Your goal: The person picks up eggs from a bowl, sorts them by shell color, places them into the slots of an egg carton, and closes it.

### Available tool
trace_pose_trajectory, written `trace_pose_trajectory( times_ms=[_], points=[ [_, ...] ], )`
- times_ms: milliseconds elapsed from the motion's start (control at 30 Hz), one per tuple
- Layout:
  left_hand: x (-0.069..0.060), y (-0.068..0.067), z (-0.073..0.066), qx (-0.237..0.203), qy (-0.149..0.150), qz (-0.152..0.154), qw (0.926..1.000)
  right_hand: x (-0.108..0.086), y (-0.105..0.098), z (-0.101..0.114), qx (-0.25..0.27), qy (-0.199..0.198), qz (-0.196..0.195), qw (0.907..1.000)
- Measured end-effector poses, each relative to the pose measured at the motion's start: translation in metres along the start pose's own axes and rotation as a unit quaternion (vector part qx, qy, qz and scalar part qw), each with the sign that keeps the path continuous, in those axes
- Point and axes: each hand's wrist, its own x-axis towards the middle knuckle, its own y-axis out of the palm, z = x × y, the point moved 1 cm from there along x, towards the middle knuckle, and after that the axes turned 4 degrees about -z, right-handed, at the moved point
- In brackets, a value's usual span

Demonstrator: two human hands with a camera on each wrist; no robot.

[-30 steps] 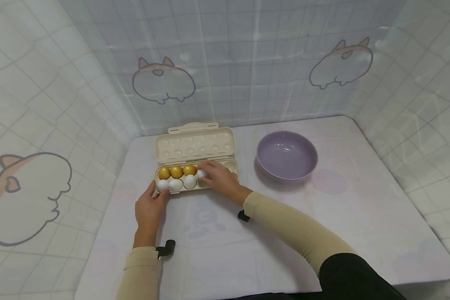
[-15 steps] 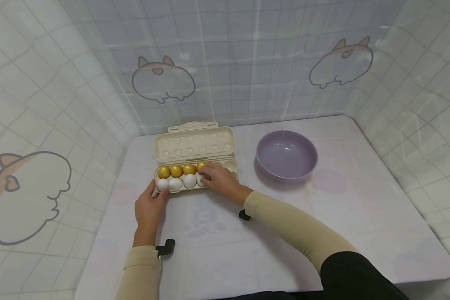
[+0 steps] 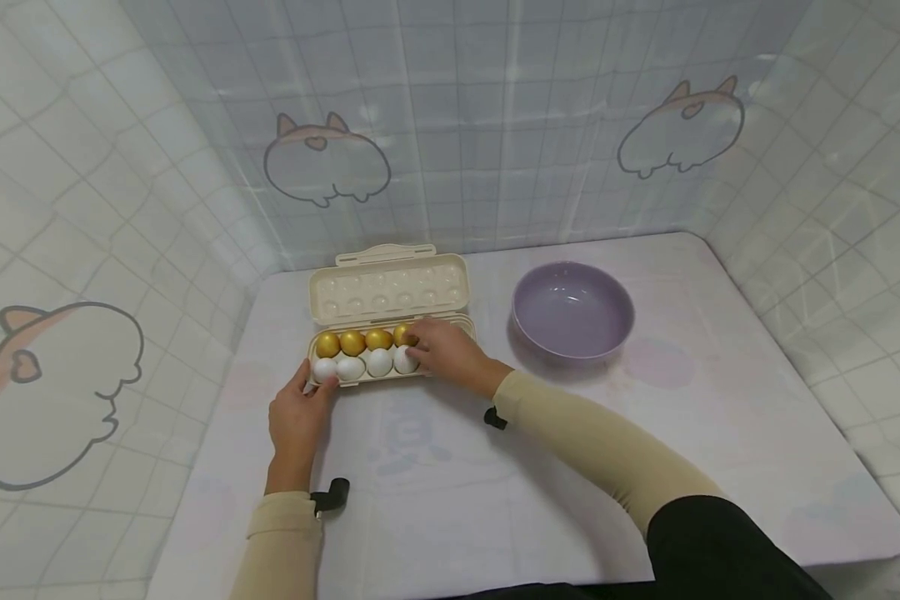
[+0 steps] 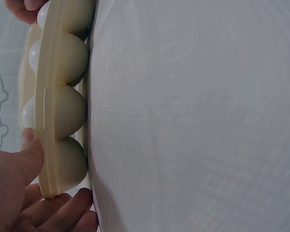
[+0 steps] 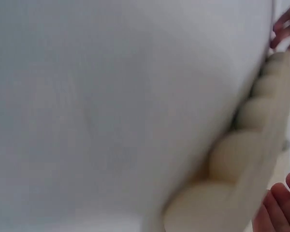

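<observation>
A cream egg carton (image 3: 390,288) lies with its lid folded back, at the left of the table in the head view. Golden eggs (image 3: 353,342) fill part of its back row, and white eggs (image 3: 351,368) sit in front of them. My left hand (image 3: 297,417) grips the carton's left end; the left wrist view has the thumb (image 4: 31,153) at the rim and fingers around the end. Just over the rightmost white egg (image 3: 405,360) is my right hand (image 3: 453,350), fingers loosely bent with nothing seen in them. It covers the carton's right-hand cups.
A purple bowl (image 3: 573,312) stands to the right of the carton on the white-covered table (image 3: 450,492). Patterned sheets (image 3: 480,150) rise behind the table and at both sides.
My right hand has set a white egg into the front row, let go and drawn slightly right. The fourth golden egg has come into sight. My left hand keeps its place.
</observation>
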Motion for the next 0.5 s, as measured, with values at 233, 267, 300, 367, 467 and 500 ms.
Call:
trace_pose_trajectory(
  times_ms=[233,267,300,367,467,500],
  points=[
    [-0.001,-0.001,-0.001,0.001,-0.009,0.006,0.9999,0.018,-0.035,-0.022,0.028,0.070,-0.040,0.9964],
    [-0.001,-0.001,-0.001,-0.001,-0.012,0.008,0.9999,0.021,-0.041,-0.026,0.032,0.081,-0.048,0.9950],
    [-0.001,-0.001,-0.001,-0.003,-0.015,0.010,0.9998,0.023,-0.047,-0.029,0.035,0.096,-0.056,0.9932],
    [-0.001,-0.001,-0.001,-0.004,-0.017,0.010,0.9998,0.028,-0.055,-0.037,0.035,0.122,-0.069,0.9895],
    [0.000,-0.001,-0.001,-0.001,-0.015,0.007,0.9999,0.033,-0.065,-0.044,0.044,0.153,-0.075,0.9843],
    [0.000,-0.001,-0.001,-0.001,-0.014,0.007,0.9999,0.033,-0.068,-0.045,0.051,0.162,-0.074,0.9827]
  ],
)
